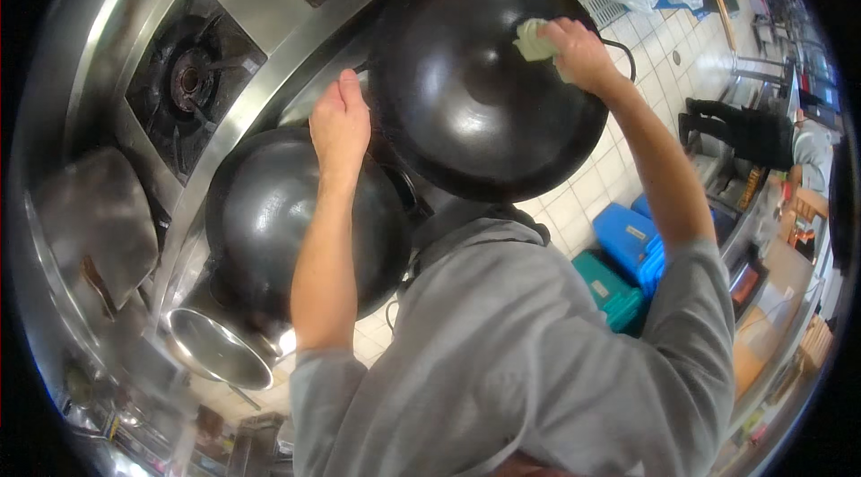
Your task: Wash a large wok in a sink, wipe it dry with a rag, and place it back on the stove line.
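A large black wok (437, 107) lies before me, its dark, shiny round surface facing up. My left hand (341, 115) is closed around the loop handle (364, 66) on its left side, and most of that handle is hidden in the fist. A folded pale green cloth (534, 40) is in my right hand (584, 57), pressed to the wok's surface near its right side. Beyond that hand a second loop handle (631, 60) sticks out from the rim. Another black wok (266, 208) sits at lower left, partly beneath my left forearm.
A steel range with a gas burner (190, 80) runs along the left. A steel pot (218, 349) stands at lower left. Blue bin (625, 235) and green bin (605, 289) sit on the tiled floor (572, 215). Another person (767, 134) stands at a counter far right.
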Available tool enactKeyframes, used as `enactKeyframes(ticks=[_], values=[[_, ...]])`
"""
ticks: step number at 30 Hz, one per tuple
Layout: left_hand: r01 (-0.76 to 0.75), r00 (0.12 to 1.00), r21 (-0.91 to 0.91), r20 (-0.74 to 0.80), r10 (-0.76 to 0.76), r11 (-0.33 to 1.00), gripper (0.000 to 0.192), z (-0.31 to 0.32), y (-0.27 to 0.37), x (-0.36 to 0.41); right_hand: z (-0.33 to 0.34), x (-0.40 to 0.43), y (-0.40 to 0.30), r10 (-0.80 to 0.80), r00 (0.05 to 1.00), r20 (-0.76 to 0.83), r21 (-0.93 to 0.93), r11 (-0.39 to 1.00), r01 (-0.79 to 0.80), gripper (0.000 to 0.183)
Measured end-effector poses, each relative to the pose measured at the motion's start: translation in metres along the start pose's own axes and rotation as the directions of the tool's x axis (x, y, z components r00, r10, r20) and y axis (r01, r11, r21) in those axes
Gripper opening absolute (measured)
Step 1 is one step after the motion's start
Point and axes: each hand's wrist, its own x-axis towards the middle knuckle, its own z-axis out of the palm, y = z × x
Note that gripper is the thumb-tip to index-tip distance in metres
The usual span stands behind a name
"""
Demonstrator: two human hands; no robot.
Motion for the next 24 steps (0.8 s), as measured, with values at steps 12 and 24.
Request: enactKeyframes(ticks=[12,24], values=[[-0.078,0.995,0.233,-0.041,0.090,0.969,0.053,-0.003,0.018,-0.005,0.057,-0.054,-0.148,0.169,0.817,0.552,0.660,0.511,-0.551,0.049],[-0.454,0.882,-0.208,-0.241,0.404,0.866,0.059,-0.028,0.004,-0.125,-0.001,-0.011,-0.211,0.122,0.917,0.378,0.879,-0.360,-0.314,0.060]])
